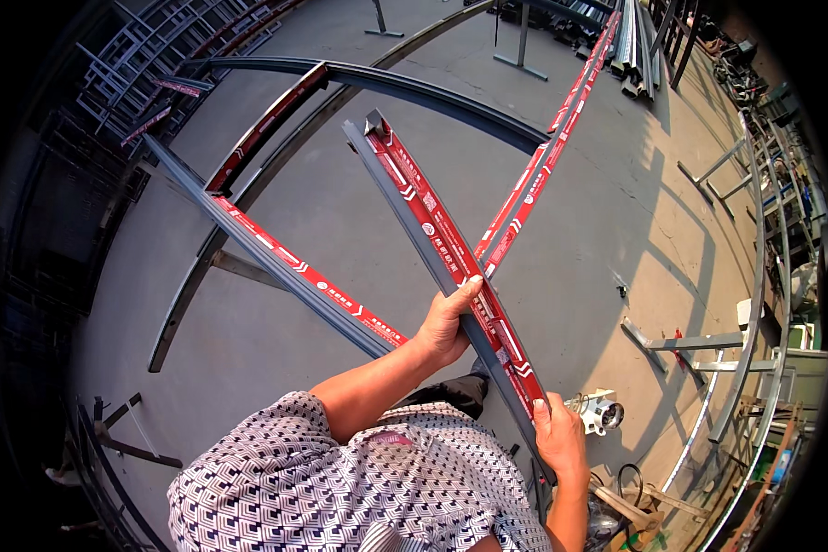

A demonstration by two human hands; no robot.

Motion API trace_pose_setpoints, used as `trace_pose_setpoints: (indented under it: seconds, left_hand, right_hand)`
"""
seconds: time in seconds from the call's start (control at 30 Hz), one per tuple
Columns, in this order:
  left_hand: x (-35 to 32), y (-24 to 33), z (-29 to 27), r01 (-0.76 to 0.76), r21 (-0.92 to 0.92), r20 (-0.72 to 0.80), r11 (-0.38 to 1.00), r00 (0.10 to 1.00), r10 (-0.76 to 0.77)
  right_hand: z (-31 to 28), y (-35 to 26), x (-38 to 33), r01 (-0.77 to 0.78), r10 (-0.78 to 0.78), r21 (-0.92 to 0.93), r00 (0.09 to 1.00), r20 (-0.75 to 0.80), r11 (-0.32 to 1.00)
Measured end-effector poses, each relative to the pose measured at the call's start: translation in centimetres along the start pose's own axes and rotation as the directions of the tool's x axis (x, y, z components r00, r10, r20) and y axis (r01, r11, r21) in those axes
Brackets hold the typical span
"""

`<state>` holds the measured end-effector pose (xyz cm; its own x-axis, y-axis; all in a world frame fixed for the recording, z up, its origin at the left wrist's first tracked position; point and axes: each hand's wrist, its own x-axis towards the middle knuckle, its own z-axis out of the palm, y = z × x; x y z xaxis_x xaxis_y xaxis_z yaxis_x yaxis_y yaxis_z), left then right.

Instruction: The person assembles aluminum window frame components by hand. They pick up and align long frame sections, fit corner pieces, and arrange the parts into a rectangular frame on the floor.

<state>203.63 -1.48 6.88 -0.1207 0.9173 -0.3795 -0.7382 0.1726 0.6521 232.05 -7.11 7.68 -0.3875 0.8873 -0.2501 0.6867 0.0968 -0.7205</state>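
I hold a long dark grey metal profile (427, 229) with red printed protective film along its face. My left hand (445, 328) is closed round its middle, thumb lying on the red film. Nearer to my body, my right hand (559, 434) grips the lower end, thumb also on top. The far end of the profile points up and to the left, showing its hollow cut end. Behind it lies a large frame of similar profiles, with a left member (308, 276), a far crosspiece (432, 90) and a right member (550, 145) in red film.
Long curved-looking support rails (186, 308) run under the frame. A white device with a dark round opening (602, 413) sits right of my right hand. Metal stands (695, 341) stand farther right, bundled profiles (637, 51) at the far right, ladder-like frames (143, 69) at the far left.
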Motion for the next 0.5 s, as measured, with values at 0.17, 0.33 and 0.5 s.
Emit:
trace_pose_setpoints:
  seconds: [0.17,0.33,0.5]
  left_hand:
    - [4.5,-1.9,2.6,-0.027,-0.094,-0.104,0.995,0.994,0.017]
    - [8.2,-2.6,5.7,-0.088,-0.138,-0.15,0.987,0.986,0.067]
    - [10.6,-2.4,7.4,-0.194,-0.129,-0.189,0.973,0.968,0.168]
  right_hand:
    - [-4.0,2.2,4.6,0.092,-0.102,-0.148,0.993,-0.064,0.985]
    - [-7.9,5.0,9.0,0.213,-0.238,-0.213,0.966,-0.104,0.954]
    - [-10.4,6.9,13.8,0.322,-0.342,-0.18,0.935,-0.09,0.929]
